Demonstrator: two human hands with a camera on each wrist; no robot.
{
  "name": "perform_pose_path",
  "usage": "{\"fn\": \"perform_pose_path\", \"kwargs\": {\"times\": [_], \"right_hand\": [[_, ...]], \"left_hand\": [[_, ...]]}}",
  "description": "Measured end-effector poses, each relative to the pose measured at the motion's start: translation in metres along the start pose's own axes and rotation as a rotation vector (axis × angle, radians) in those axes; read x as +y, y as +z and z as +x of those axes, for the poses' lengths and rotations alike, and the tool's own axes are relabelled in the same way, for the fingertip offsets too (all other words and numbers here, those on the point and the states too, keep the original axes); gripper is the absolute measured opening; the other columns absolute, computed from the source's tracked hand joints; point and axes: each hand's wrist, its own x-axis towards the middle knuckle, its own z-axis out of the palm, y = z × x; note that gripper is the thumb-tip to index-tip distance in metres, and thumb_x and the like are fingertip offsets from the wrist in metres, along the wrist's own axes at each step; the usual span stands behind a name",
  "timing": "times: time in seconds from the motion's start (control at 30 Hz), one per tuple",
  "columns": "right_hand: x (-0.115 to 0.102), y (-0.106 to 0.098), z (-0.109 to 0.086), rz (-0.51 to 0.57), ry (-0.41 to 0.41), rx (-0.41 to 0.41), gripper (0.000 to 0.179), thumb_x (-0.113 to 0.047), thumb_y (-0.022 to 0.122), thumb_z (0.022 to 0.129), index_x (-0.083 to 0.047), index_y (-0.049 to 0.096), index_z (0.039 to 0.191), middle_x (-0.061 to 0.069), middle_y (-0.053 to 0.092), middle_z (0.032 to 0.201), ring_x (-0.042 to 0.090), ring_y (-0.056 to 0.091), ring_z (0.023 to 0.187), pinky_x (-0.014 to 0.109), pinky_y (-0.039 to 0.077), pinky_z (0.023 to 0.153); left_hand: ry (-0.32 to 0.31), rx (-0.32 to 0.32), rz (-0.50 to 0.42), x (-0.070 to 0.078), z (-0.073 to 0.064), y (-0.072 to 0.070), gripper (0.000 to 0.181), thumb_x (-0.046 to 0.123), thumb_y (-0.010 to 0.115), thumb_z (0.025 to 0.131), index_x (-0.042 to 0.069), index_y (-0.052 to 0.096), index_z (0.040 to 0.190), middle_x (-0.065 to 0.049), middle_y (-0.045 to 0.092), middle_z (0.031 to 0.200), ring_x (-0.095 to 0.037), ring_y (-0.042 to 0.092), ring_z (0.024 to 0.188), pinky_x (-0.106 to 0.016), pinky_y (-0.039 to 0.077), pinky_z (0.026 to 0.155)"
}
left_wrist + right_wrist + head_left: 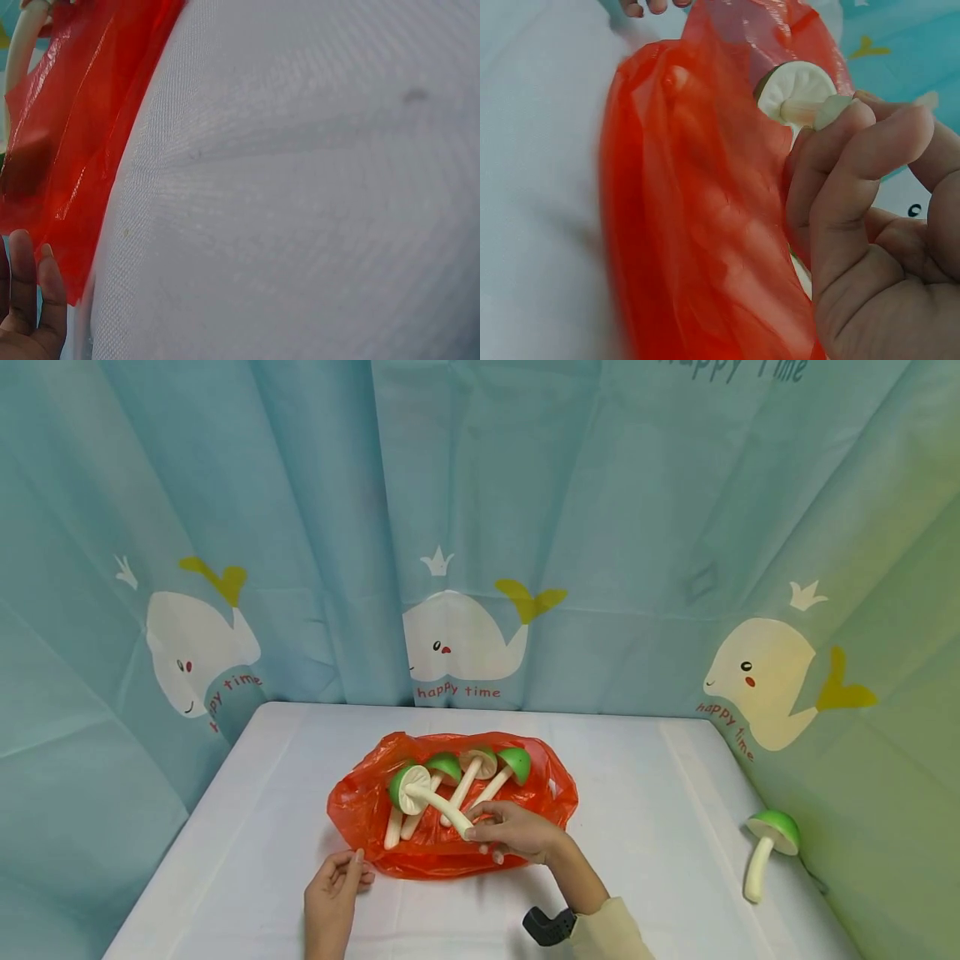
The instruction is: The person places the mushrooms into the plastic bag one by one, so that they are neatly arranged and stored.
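Note:
A toy mushroom [442, 807] with a green cap and white stem is pinched at its stem end by my right hand [517, 832], over a red plastic bag [435, 866]. Its pale, ribbed underside [799, 84] shows in the right wrist view. Several more toy mushrooms [495, 781] lie in the bag, caps toward the back; the held one partly hides some of them. At the bag's near left edge, my left hand [333, 893] pinches the plastic between thumb and forefinger. Its other fingers [51, 292] are loosely bent beside the red film.
Another green-capped toy mushroom [763, 852] lies near the right edge of the white table [637, 793]. Behind the table hangs a blue curtain [630, 527] with whale prints. A black band [550, 927] is on my right wrist.

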Motion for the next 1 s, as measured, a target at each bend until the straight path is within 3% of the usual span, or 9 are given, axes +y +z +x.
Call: {"fn": "perform_pose_path", "kwargs": {"times": [0.27, 0.5, 0.67, 0.83, 1.0], "right_hand": [[0.0028, 0.0047, 0.0077, -0.059, 0.006, 0.051, 0.022, -0.014, 0.066, 0.090, 0.000, 0.056, 0.104, 0.005, 0.057, 0.069, 0.011, 0.048, 0.053, 0.018, 0.044, 0.045], [0.0001, 0.0046, 0.0085, -0.250, -0.012, 0.165, 0.026, -0.020, 0.067, 0.089, -0.001, 0.058, 0.105, 0.005, 0.056, 0.072, 0.013, 0.043, 0.052, 0.019, 0.040, 0.045], [-0.0009, 0.0026, 0.0071, -0.352, -0.027, 0.236, 0.029, -0.020, 0.068, 0.087, -0.001, 0.058, 0.108, 0.006, 0.057, 0.079, 0.014, 0.045, 0.060, 0.020, 0.042, 0.049], [-0.0016, 0.0021, 0.0028, -0.443, -0.049, 0.297, 0.032, -0.021, 0.068, 0.087, -0.001, 0.060, 0.111, 0.005, 0.058, 0.089, 0.018, 0.051, 0.071, 0.029, 0.050, 0.059], [0.0008, -0.0014, -0.0011, -0.465, -0.088, 0.332, 0.032, -0.023, 0.068, 0.087, -0.001, 0.061, 0.110, 0.004, 0.057, 0.091, 0.020, 0.052, 0.081, 0.030, 0.050, 0.066]], "left_hand": [[0.020, -0.002, -0.002, -0.0023, 0.0012, 0.0007, 0.031, 0.024, 0.056, 0.097, -0.007, 0.056, 0.104, -0.018, 0.063, 0.087, -0.011, 0.062, 0.068, -0.019, 0.055, 0.063], [0.017, -0.007, 0.000, -0.0009, 0.0002, 0.0007, 0.031, 0.023, 0.055, 0.097, -0.006, 0.056, 0.104, -0.019, 0.062, 0.088, -0.011, 0.061, 0.069, -0.019, 0.055, 0.064], [0.012, -0.005, 0.003, 0.0009, -0.0007, 0.0005, 0.030, 0.022, 0.055, 0.097, -0.007, 0.056, 0.104, -0.019, 0.063, 0.088, -0.010, 0.061, 0.069, -0.019, 0.055, 0.064], [0.023, -0.001, -0.011, 0.0018, -0.0012, 0.0000, 0.026, 0.018, 0.055, 0.097, -0.008, 0.056, 0.102, -0.019, 0.062, 0.086, -0.010, 0.061, 0.069, -0.019, 0.055, 0.064], [0.043, -0.007, -0.032, -0.0022, -0.0009, -0.0002, 0.027, 0.016, 0.056, 0.097, -0.010, 0.056, 0.100, -0.019, 0.062, 0.084, -0.011, 0.062, 0.067, -0.021, 0.055, 0.063]]}}
